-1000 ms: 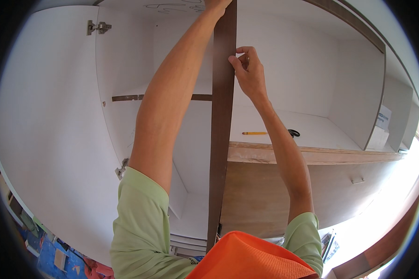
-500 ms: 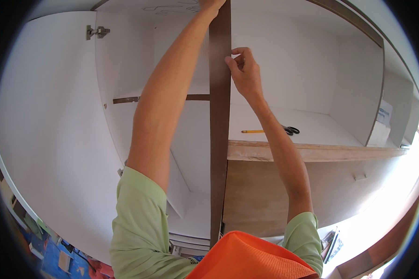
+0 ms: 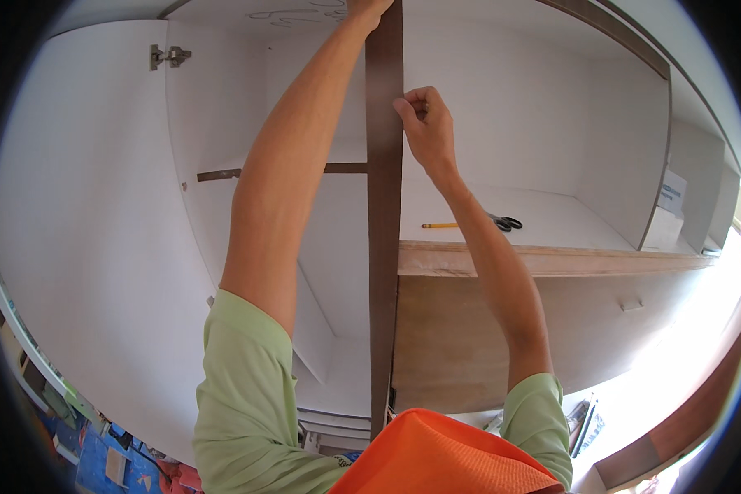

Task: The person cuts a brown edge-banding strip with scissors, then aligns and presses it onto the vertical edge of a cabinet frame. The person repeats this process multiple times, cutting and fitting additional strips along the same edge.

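A long dark brown edge strip [image 3: 384, 206] runs upright along the front of the divider between two cabinet compartments. High up, my left hand [image 3: 370, 11] is beside the strip's left side; its fingers are cut off by the top of the picture. Lower, on the other side, my right hand [image 3: 428, 123] has its fingers curled and its thumb at the strip's right edge, in a pinch on it. On the white shelf [image 3: 543, 218] behind my right forearm lie a yellow pencil [image 3: 440, 226] and black-handled scissors [image 3: 509, 223], both partly hidden by the arm.
At the left a white cabinet door [image 3: 90, 206] stands open on a metal hinge [image 3: 170, 57]. A brown-edged shelf [image 3: 346, 168] crosses the left compartment. Below the right shelf is a wooden panel [image 3: 552, 329]. Something orange [image 3: 436, 461] fills the bottom middle.
The cabinet has shifted slightly leftward in the view. Both hands stay by the strip, and the fingers of my right hand are curled a little more.
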Available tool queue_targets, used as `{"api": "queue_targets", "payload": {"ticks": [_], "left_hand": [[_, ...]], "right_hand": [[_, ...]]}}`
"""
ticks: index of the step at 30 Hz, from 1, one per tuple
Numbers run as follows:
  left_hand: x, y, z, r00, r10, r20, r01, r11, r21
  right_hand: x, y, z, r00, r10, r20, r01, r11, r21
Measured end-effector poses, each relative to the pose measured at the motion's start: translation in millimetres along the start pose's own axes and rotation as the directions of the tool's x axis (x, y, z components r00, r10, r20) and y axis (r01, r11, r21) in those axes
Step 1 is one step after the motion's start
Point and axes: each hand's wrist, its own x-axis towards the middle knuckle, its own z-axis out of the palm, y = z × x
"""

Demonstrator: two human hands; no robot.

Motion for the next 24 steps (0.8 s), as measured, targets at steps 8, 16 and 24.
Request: {"api": "queue_targets", "payload": {"ticks": [8, 16, 24], "left_hand": [[-0.1, -2.3, -1.1, 0.999, 0.031, -0.009, -0.031, 0.997, -0.071], [-39.9, -0.9, -19.9, 0.995, 0.052, -0.086, -0.067, 0.982, -0.177], [-201.9, 19.5, -123.9, 0.925, -0.269, 0.268, 0.376, 0.749, -0.545]], "right_hand": [[8.9, 4.8, -0.4, 0.996, 0.058, 0.073, -0.063, 0.996, 0.061], [-35.9, -3.1, -12.0, 0.970, 0.160, 0.182, -0.169, 0.985, 0.032], [-158.4, -23.8, -37.1, 0.820, 0.296, 0.490, -0.360, 0.932, 0.038]]}}
